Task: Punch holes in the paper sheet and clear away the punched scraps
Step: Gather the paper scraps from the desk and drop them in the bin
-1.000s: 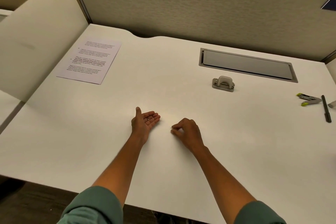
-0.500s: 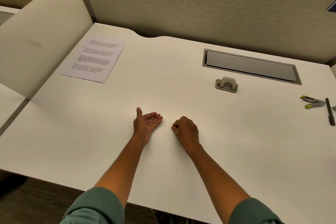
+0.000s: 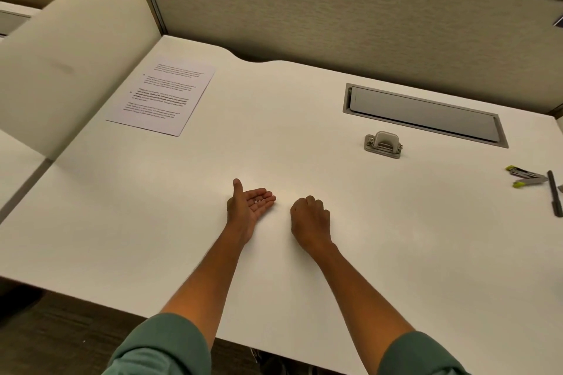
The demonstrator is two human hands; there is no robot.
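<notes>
Your desk [image 3: 274, 137] is a smooth, matt off-white laminate. The sheet [image 3: 161, 94] is thin matt paper with black print. Your punch [image 3: 383, 145] looks like dull grey metal. The hatch [image 3: 423, 114] behind it is satin grey, metal or plastic. The partition [image 3: 335, 18] is rough woven cloth. Your sleeves [image 3: 164, 347] are soft green knit.

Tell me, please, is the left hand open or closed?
Open: the left hand lies palm up on the desk, fingers relaxed, with small white scraps resting on it.
</notes>
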